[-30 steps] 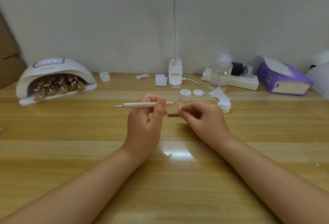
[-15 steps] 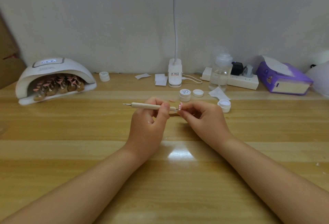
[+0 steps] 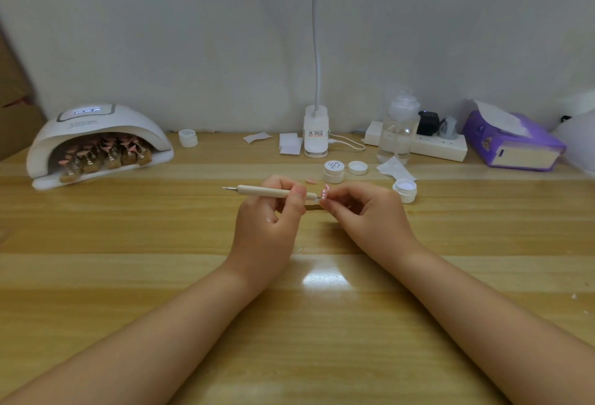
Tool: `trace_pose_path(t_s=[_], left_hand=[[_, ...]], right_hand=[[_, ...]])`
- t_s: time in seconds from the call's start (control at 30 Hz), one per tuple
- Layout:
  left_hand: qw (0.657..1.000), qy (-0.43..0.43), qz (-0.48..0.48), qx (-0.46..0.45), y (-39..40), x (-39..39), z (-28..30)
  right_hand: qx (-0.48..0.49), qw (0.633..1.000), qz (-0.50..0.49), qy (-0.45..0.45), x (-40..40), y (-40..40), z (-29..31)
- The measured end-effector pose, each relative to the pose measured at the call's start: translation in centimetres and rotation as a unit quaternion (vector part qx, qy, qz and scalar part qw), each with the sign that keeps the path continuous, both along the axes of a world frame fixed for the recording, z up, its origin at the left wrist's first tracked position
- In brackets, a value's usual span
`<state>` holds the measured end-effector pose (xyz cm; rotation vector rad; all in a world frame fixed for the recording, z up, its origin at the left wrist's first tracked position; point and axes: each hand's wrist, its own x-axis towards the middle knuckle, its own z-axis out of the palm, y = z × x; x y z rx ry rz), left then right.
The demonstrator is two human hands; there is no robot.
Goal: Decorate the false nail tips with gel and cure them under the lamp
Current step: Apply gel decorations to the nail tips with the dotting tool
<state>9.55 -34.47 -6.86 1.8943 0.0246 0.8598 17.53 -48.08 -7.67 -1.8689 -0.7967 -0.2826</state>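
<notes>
My left hand [image 3: 269,216] grips a cream dotting pen [image 3: 257,191] held level, its right tip touching a pink false nail tip [image 3: 325,193] with white dots. My right hand [image 3: 367,214] pinches that nail tip between thumb and fingers just above the wooden table [image 3: 161,227]. An open pot of white gel [image 3: 405,189] stands to the right of my right hand. At the far left the white curing lamp [image 3: 96,134] is lit, with several pink nail tips on holders [image 3: 106,155] inside it. A loose pink tip [image 3: 310,181] lies behind my hands.
A closed gel pot [image 3: 334,171] and a loose lid [image 3: 357,167] sit behind my hands. Further back stand a clip lamp base [image 3: 316,130], a clear pump bottle [image 3: 399,129], a power strip [image 3: 431,145], a purple tissue box [image 3: 515,140], another small pot [image 3: 188,137] and paper scraps [image 3: 289,143].
The pen and my left hand have shifted right, bringing the pen's tip onto the nail tip. My right hand has stayed nearly in place.
</notes>
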Motion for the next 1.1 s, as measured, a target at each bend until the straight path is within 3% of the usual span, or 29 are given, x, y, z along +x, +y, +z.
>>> trace_pose_path(t_s=[1.1], left_hand=[[1.000,0.006,0.005,0.010,0.13,0.10,-0.17]], right_hand=[[0.009,1.000,-0.003,-0.006,0.11,0.06,-0.02]])
